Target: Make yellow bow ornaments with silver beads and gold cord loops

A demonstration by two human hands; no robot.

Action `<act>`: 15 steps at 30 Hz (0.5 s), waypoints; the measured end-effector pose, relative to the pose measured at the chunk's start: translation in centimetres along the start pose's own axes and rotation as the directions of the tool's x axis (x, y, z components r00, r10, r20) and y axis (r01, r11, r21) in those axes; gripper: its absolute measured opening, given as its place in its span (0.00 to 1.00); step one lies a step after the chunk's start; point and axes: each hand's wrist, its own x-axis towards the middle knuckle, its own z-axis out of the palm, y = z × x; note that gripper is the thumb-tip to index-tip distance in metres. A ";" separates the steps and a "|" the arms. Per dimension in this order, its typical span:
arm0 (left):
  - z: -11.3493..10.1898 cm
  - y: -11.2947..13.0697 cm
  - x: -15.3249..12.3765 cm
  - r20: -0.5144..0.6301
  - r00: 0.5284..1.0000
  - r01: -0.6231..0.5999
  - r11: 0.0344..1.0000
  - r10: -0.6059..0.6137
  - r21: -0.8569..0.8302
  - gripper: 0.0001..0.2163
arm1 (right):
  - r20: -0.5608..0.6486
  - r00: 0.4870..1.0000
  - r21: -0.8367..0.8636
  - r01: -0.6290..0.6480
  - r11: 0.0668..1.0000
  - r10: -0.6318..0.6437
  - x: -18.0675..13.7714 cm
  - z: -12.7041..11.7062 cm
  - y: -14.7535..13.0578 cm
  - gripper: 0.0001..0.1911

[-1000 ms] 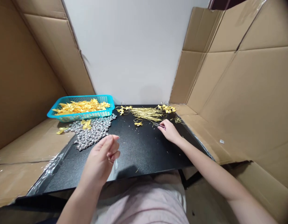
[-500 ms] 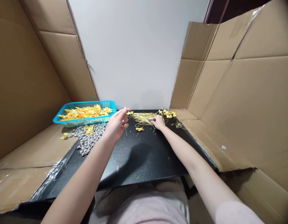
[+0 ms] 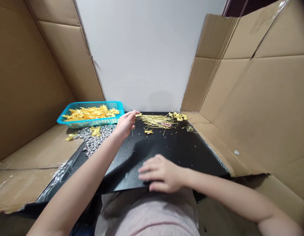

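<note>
My left hand (image 3: 126, 124) is pinched above the back of the black table (image 3: 154, 147). What its fingertips hold is too small to make out; a thin strand seems to hang below them. A yellow ribbon bow (image 3: 139, 115) shows just past the fingertips. My right hand (image 3: 164, 173), fingers apart and holding nothing visible, is over the table's front edge. A bundle of thin yellow-gold strands (image 3: 154, 120) lies at the back, with a small pinkish tool (image 3: 166, 124) on it. In front of the bundle rests a single yellow bow (image 3: 148, 131).
A turquoise basket (image 3: 90, 124) of yellow ribbon pieces (image 3: 90, 114) stands at the back left. Silvery beads (image 3: 97, 137) are spread before it. More yellow bows (image 3: 178, 116) and a tangled strand (image 3: 190, 128) lie back right. Cardboard walls (image 3: 265, 98) flank the table.
My right hand has moved from the strand bundle back toward the table's front edge and its fingers are spread. The pinkish tool is uncovered. My left hand remains pinched in nearly the same place.
</note>
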 end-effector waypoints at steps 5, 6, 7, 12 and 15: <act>-0.2 -0.2 -0.2 0.013 1.000 0.017 0.999 -0.017 0.028 0.07 | 0.151 0.988 0.068 -0.019 0.997 0.009 -4.7 0.4 -1.6 0.32; -0.2 -0.2 -0.2 0.016 1.000 0.017 0.999 -0.018 0.029 0.07 | 0.147 0.986 0.043 -0.084 0.996 0.077 -5.5 -0.4 -0.3 0.33; -0.2 -0.1 -0.1 0.020 1.000 0.017 0.999 -0.017 0.027 0.07 | 0.104 0.977 0.012 -0.188 0.982 0.186 -6.3 -1.4 1.3 0.32; 0.5 0.4 0.1 0.067 0.997 0.027 0.999 -0.026 -0.021 0.07 | -0.270 0.806 -0.030 -0.554 0.832 0.527 -8.8 -6.2 8.8 0.24; 1.7 0.6 0.1 0.131 0.991 0.047 0.997 -0.039 -0.064 0.07 | -0.396 0.738 0.046 -0.578 0.815 0.546 -7.3 -6.5 9.1 0.25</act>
